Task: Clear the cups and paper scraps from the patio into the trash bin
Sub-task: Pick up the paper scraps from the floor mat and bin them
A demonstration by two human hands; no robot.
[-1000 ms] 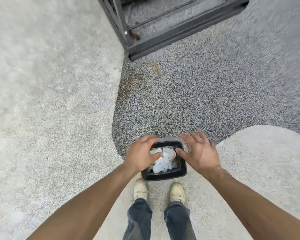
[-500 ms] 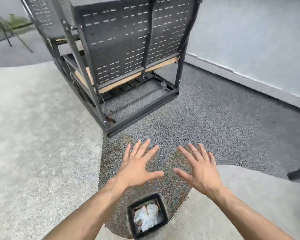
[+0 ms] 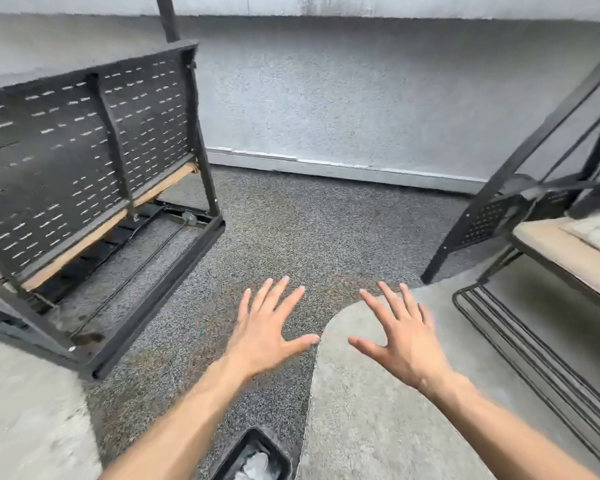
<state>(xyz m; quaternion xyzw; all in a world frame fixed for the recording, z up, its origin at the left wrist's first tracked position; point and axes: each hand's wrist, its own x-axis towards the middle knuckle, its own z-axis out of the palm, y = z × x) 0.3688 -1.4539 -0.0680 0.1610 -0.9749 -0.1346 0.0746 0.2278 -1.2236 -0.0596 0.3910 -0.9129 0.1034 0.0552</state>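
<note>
The black trash bin [image 3: 248, 445] stands on the ground at the bottom edge, partly cut off, with white cups and paper scraps [image 3: 257, 465] inside it. My left hand [image 3: 265, 329] is held out flat above the dark gravel, fingers spread, holding nothing. My right hand [image 3: 400, 336] is stretched out beside it over the pale concrete, fingers spread and empty as well. Both hands hover well above and beyond the bin.
A black perforated metal bench frame [image 3: 84, 174] stands tilted at the left. Another black metal frame with a cushioned seat [image 3: 565, 247] stands at the right. A grey wall [image 3: 361, 98] closes the back. Dark gravel floor [image 3: 291, 230] lies between the two frames.
My view has lifted from the bin toward the wall. My hands left the bin's rim, rose and spread open. The bin has slid to the bottom edge of view.
</note>
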